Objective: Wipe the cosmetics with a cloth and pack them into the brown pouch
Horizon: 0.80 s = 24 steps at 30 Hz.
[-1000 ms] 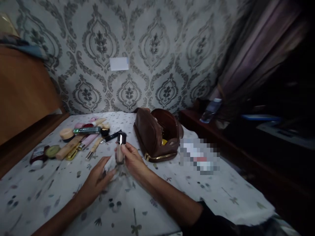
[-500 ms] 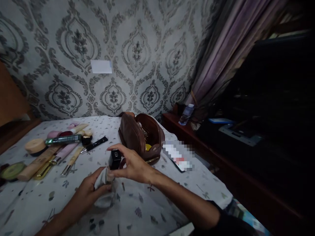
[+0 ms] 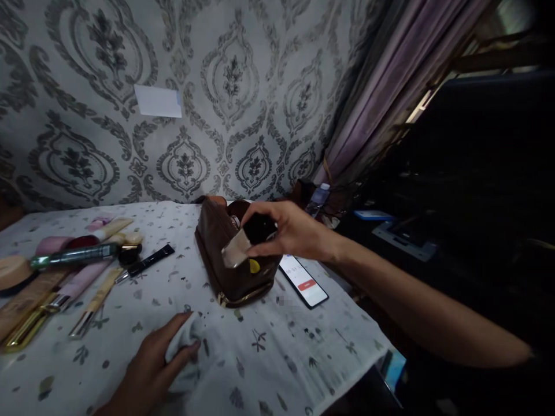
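Note:
My right hand [image 3: 299,231] grips a small foundation bottle [image 3: 237,250] with a beige body and a square black cap, its beige end tilted down to the left. It is held over the opening of a brown makeup bag [image 3: 212,245], whose inside is partly hidden by the hand. Something yellow [image 3: 254,266] shows at the bag's near side. Lower down, my left hand [image 3: 150,361] is closed around a crumpled pale cloth [image 3: 184,335] just above the bedsheet.
On the left lie several cosmetics, among them a green tube [image 3: 78,254], a black tube [image 3: 151,260] and a beige tube [image 3: 95,303]. A lit phone [image 3: 310,292] rests right of the bag. Behind it stands a water bottle [image 3: 318,196] by the patterned wall [image 3: 234,115].
My right hand has carried the bottle away from the cloth, up and right to the bag. The left hand stays low with the cloth. The view has shifted slightly right.

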Each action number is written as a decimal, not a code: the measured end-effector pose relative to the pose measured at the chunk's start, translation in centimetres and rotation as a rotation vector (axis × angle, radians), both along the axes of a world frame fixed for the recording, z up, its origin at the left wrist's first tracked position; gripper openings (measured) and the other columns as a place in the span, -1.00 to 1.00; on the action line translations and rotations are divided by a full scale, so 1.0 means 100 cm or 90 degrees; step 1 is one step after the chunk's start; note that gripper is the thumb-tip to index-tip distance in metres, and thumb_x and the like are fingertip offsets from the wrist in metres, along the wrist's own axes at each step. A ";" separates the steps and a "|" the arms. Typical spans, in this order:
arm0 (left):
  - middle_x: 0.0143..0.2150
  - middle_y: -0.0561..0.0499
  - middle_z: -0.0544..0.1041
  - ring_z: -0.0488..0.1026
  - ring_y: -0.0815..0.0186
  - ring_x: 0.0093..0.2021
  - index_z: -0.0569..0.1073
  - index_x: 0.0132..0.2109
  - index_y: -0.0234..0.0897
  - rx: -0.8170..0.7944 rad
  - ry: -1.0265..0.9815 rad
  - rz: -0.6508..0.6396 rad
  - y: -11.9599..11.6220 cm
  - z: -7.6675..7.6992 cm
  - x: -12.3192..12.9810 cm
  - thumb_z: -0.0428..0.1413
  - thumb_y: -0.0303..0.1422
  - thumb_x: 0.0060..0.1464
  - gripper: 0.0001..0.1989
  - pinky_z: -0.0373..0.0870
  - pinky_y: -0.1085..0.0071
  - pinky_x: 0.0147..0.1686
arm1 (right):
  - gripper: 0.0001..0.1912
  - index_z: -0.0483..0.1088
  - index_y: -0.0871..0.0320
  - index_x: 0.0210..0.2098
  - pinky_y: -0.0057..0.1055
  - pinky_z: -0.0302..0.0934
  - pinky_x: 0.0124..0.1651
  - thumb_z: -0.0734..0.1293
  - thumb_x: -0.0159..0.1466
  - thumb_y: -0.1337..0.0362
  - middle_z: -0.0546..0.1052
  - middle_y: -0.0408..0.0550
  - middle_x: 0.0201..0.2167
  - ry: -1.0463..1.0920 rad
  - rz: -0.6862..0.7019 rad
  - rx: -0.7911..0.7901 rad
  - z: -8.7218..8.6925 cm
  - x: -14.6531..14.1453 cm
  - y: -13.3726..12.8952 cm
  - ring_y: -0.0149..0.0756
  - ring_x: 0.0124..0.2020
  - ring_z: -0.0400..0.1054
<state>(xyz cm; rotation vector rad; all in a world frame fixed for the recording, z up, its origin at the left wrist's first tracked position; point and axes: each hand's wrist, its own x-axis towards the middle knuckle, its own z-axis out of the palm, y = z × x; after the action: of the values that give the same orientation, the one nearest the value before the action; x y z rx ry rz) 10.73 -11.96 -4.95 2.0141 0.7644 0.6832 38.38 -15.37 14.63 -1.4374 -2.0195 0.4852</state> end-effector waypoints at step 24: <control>-0.16 -0.05 0.67 0.62 0.11 -0.15 0.55 0.08 -0.12 0.008 0.138 -0.028 0.022 -0.060 -0.029 0.14 -0.03 0.11 -0.54 0.54 0.28 -0.04 | -0.69 0.45 0.19 -0.22 -0.28 -0.05 -0.07 0.49 0.12 0.17 0.53 0.02 -0.24 -0.618 -0.032 -0.067 -0.037 0.050 0.040 -0.12 -0.08 0.28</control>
<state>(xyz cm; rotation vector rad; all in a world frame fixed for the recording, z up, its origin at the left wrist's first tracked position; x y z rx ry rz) 7.81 -9.71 -10.91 2.1323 0.8400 0.4500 43.33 -11.35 10.98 -2.0229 -2.6793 -0.2045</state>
